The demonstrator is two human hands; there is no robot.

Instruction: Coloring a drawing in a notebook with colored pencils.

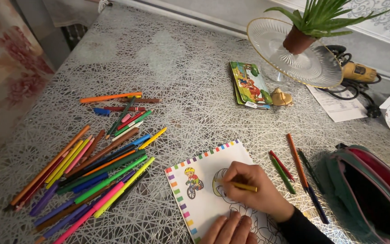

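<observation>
My right hand (251, 190) is shut on a yellow pencil (243, 186), its tip on a cartoon head outline in a colouring book (204, 180) with a coloured-square border and a small cyclist picture. My left hand (230, 230) rests flat on the lower part of the page at the bottom edge of the view, fingers apart, holding nothing.
A large spread of coloured pencils and markers (86, 167) lies to the left. Several more pencils (294, 169) lie right of the book, beside an open pencil case (366, 194). Farther back are small picture cards (249, 83), a glass stand (294, 54) with a potted plant (314, 22), and papers.
</observation>
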